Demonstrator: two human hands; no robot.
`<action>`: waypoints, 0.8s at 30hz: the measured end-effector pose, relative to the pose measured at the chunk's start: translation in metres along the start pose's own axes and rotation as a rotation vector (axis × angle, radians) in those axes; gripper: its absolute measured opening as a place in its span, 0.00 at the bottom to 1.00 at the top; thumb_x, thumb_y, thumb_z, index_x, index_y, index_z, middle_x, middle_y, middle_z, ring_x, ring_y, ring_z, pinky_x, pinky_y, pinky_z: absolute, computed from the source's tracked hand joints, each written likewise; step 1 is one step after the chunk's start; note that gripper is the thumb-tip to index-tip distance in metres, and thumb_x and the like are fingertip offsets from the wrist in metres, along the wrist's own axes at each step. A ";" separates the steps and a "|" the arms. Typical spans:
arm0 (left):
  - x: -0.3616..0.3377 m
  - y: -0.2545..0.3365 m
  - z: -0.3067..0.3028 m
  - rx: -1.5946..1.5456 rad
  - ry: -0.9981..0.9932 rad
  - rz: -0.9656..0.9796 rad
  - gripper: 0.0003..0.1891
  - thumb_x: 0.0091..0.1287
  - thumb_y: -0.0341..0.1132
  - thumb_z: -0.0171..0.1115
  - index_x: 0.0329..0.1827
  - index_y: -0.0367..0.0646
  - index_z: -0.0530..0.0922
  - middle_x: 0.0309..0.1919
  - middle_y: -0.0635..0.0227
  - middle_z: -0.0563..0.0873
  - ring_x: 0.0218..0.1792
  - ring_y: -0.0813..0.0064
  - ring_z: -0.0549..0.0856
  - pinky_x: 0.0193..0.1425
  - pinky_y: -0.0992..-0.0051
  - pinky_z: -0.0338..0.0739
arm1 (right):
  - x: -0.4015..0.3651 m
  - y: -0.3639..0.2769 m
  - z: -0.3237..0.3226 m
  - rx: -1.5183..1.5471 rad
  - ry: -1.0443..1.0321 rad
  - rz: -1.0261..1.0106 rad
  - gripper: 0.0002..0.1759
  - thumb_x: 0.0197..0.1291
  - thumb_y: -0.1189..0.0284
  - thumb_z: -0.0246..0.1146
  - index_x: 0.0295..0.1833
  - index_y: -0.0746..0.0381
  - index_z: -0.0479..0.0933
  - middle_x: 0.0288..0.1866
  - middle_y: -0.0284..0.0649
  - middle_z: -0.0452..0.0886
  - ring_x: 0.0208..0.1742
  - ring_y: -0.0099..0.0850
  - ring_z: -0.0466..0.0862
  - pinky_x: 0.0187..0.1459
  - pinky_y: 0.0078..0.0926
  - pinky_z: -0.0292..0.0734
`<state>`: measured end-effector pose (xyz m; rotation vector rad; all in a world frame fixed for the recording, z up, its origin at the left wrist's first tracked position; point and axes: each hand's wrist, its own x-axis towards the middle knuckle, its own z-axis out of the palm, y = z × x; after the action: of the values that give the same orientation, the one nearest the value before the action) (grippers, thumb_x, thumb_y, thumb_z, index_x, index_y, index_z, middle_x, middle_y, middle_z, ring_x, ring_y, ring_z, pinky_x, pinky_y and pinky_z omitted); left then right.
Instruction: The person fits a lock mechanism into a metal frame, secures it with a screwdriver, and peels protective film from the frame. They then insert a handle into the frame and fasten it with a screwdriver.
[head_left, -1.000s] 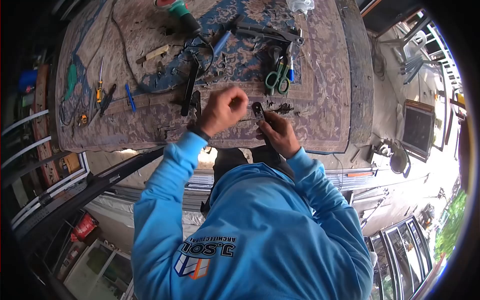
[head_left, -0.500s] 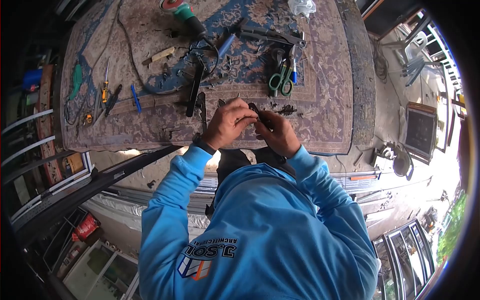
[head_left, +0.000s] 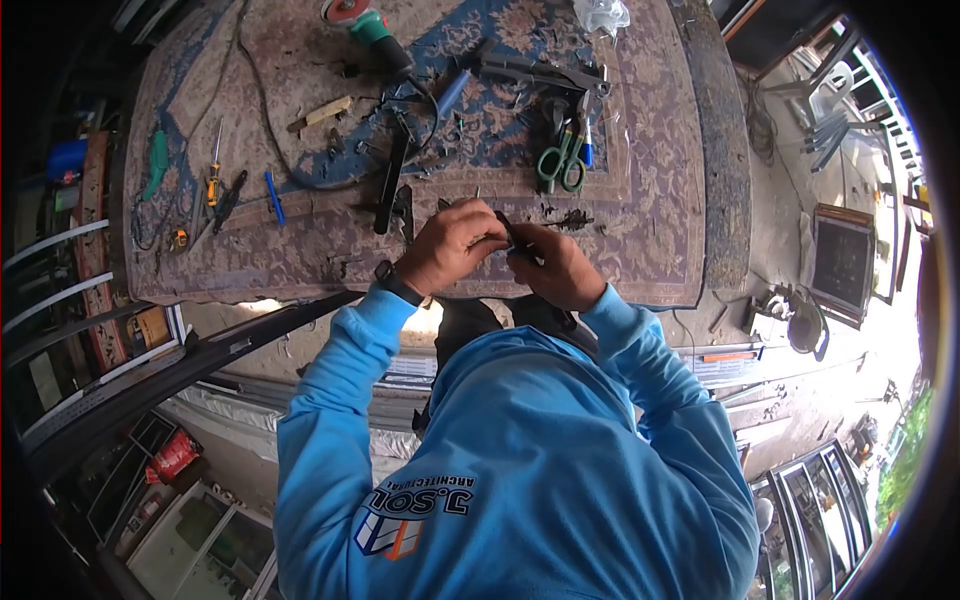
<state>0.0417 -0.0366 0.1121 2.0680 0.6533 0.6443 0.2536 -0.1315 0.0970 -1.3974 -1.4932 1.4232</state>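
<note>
Both hands meet over the near edge of the carpet-covered table [head_left: 640,240]. My left hand [head_left: 450,248] has its fingers pinched together, with the watch on that wrist. My right hand [head_left: 560,266] is closed around a small dark piece [head_left: 507,228] that shows between the two hands. Whatever lies inside the left fingers is too small to make out. Beyond the hands lie green-handled scissors [head_left: 562,168] and a black bar [head_left: 392,180].
An angle grinder [head_left: 385,45] with its cable lies at the far side. On the left are a yellow screwdriver [head_left: 213,180], pliers [head_left: 230,200], a blue tool [head_left: 273,197] and a green-handled tool [head_left: 156,163]. A clear plastic bag [head_left: 602,14] lies far right.
The hands have shifted slightly, and a little more space shows between their fingertips. The left wrist has turned a little, showing more of the watch.
</note>
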 end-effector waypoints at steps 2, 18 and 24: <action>-0.002 -0.001 -0.001 0.021 -0.016 0.006 0.10 0.62 0.23 0.79 0.45 0.40 0.88 0.43 0.63 0.88 0.46 0.60 0.90 0.49 0.66 0.86 | 0.001 -0.004 -0.002 0.052 -0.028 0.049 0.20 0.72 0.75 0.65 0.67 0.68 0.79 0.43 0.39 0.86 0.38 0.22 0.84 0.43 0.28 0.83; -0.013 0.008 0.002 0.075 0.083 -0.045 0.11 0.65 0.22 0.75 0.49 0.40 0.90 0.44 0.61 0.89 0.45 0.60 0.92 0.48 0.67 0.87 | 0.007 -0.011 0.003 0.266 -0.047 0.186 0.21 0.72 0.74 0.65 0.67 0.71 0.77 0.43 0.40 0.87 0.40 0.24 0.87 0.43 0.27 0.86; -0.015 0.010 0.001 0.025 0.125 -0.104 0.08 0.67 0.25 0.75 0.48 0.38 0.87 0.44 0.59 0.88 0.43 0.56 0.90 0.46 0.63 0.86 | 0.006 -0.013 0.006 0.181 -0.034 0.156 0.25 0.72 0.74 0.66 0.71 0.72 0.76 0.46 0.42 0.88 0.42 0.24 0.87 0.44 0.28 0.86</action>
<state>0.0336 -0.0517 0.1168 2.0137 0.8379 0.7126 0.2432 -0.1252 0.1070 -1.4080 -1.2631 1.6413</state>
